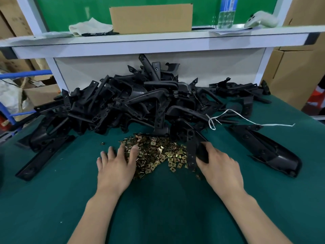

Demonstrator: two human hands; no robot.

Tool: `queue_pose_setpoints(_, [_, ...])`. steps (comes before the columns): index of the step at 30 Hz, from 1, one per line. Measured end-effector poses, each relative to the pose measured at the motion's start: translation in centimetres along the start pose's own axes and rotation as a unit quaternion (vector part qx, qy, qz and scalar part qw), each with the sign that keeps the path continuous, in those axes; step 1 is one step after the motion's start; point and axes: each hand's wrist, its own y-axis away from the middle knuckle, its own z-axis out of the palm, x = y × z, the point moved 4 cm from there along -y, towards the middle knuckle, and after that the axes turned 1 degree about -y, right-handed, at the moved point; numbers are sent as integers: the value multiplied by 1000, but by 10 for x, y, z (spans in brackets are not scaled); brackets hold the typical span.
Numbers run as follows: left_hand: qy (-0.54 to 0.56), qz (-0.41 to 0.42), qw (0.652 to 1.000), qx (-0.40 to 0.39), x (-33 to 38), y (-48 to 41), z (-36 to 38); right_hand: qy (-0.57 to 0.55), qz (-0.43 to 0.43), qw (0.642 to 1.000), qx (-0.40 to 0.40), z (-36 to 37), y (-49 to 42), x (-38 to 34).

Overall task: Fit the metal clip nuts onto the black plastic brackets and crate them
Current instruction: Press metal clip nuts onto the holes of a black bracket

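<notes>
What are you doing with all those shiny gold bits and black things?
A person is putting small metal clip nuts onto black plastic brackets. The right hand grips one bracket at the edge of the gold heap on the green table. The left hand lies spread on the heap, fingers in the clips, seemingly picking one. A big pile of brackets waits behind. No crate is in view.

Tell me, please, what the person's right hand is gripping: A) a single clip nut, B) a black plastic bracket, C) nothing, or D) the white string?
B: the right hand is closed around a black plastic bracket beside the pile of clip nuts.
</notes>
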Motion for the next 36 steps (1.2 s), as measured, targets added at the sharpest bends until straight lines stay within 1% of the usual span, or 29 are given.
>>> queue_pose_setpoints(4, [45, 49, 997, -42, 15, 8, 10, 4, 1, 1000, -15, 2, 0, -1])
queue_pose_setpoints(7, [66, 79, 987, -123, 20, 12, 15, 7, -6, 1000, -16, 2, 1, -2])
queue_pose_setpoints(9, [40, 124, 977, -166, 23, 18, 21, 1, -9, 1000, -8, 1, 1, -2])
queue_pose_setpoints(10, [5, 150, 975, -165, 25, 21, 24, 0, -10, 1000, -5, 1, 1, -2])
queue_pose_setpoints(12, [-41, 179, 975, -124, 29, 21, 27, 2, -9, 1000, -7, 2, 1, -2])
queue_pose_setpoints(15, [-55, 183, 979, -72, 33, 10, 24, 0, -1, 1000, -11, 2, 1, -1])
queue_pose_setpoints(17, [-86, 186, 977, -53, 34, 5, 25, -3, 0, 1000, -9, 2, 1, -1])
queue_pose_setpoints(21, [-102, 179, 979, -15, 38, 4, 28, 3, -4, 1000, -15, 3, 0, -2])
queue_pose_setpoints(25, [-156, 178, 971, 36, 46, 10, 26, -2, -2, 1000, -19, 3, 0, -2])
queue_pose_setpoints(31, [-149, 199, 967, 63, 52, 13, 24, 6, -5, 1000, -22, 3, -1, -2])
queue_pose_setpoints(33, [-125, 194, 971, 67, 52, 6, 21, 5, -4, 1000, -25, 4, -1, -2])
queue_pose_setpoints(36, [-55, 172, 980, 86, 49, -1, 14, 6, -7, 1000, -21, 4, 0, -2])
